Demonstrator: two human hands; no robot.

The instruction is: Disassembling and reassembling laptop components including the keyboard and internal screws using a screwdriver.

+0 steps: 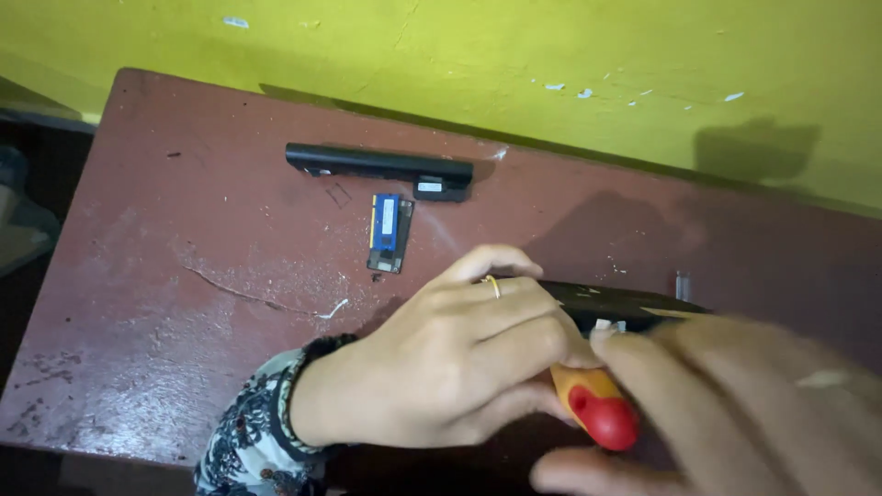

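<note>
— Left hand (441,367)?
— Curled shut round a screwdriver (597,404), orange handle with a red butt end poking out below the fingers. Ring on one finger, patterned sleeve (253,432) at the wrist.

— Right hand (735,404)?
— Blurred, close to the lens. Fingers loosely spread, one fingertip touching the screwdriver handle. Not gripping anything, as far as can be seen.

— Under the hands?
— A flat black panel (625,303), edge showing just past the knuckles of the left hand, partly hidden by both hands. Resting on the reddish-brown counter (138,303).

— Farther out?
— Beyond the left hand, well apart from it, a small blue and black circuit card (390,233) lying flat. Just past that, a long black battery bar (377,170), lying close to the wall. Beyond the right hand, a small pale upright bit (682,285), too small to make out.

— Behind all that?
— Yellow-green wall (551,55), paint chipped in spots.
</note>
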